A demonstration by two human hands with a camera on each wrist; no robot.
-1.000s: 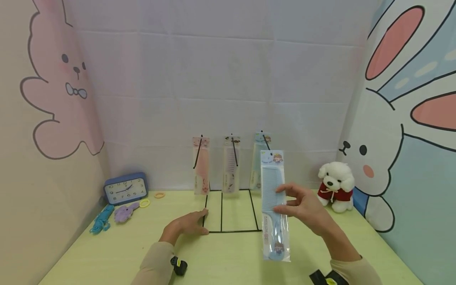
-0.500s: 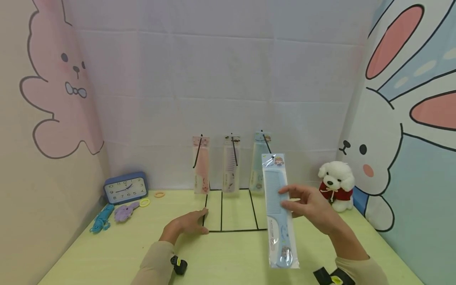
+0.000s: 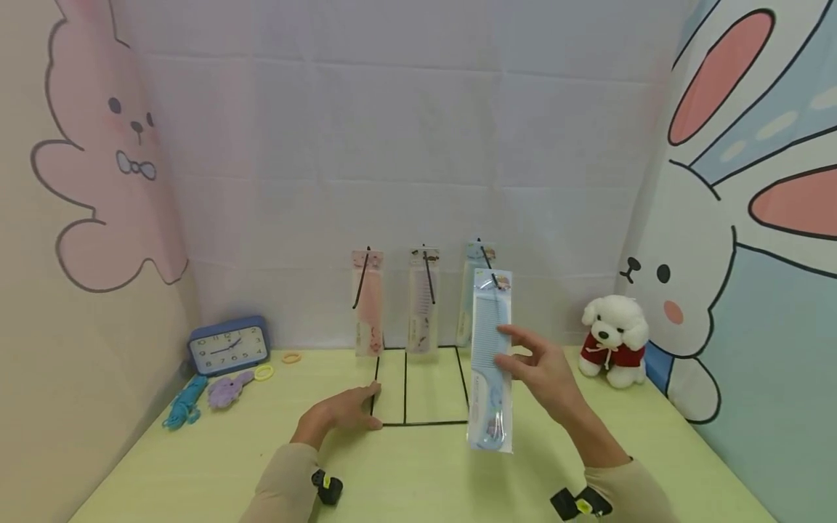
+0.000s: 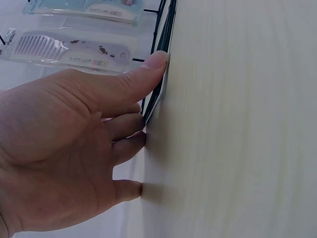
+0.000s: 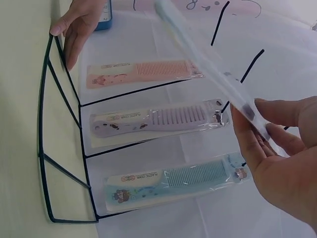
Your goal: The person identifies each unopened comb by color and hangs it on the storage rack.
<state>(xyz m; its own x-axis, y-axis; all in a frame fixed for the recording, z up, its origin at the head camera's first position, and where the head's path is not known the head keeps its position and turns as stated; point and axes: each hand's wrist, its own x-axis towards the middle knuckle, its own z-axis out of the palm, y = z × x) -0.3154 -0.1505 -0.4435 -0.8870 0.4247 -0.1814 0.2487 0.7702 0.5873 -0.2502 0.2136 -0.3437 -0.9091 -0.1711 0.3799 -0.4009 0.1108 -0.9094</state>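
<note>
My right hand pinches a blue comb in a clear packet by its right edge, thumb and fingers on either side. The packet hangs upright before the right hook of a black wire rack. The hook's tip shows over the packet's top, but whether it passes through the hole I cannot tell. My left hand rests at the rack's front left corner, thumb and fingers touching the base wire. On the rack hang a pink comb, a lilac comb and another blue comb, all packeted.
A blue clock stands back left, near a blue cord bundle, a purple flower-shaped item and two small rings. A white plush dog sits back right. A white curtain hangs behind the rack.
My right hand first shifted the packeted comb slightly right and down, then moved it left, up and away toward the right hook. My left hand has stayed on the rack.
</note>
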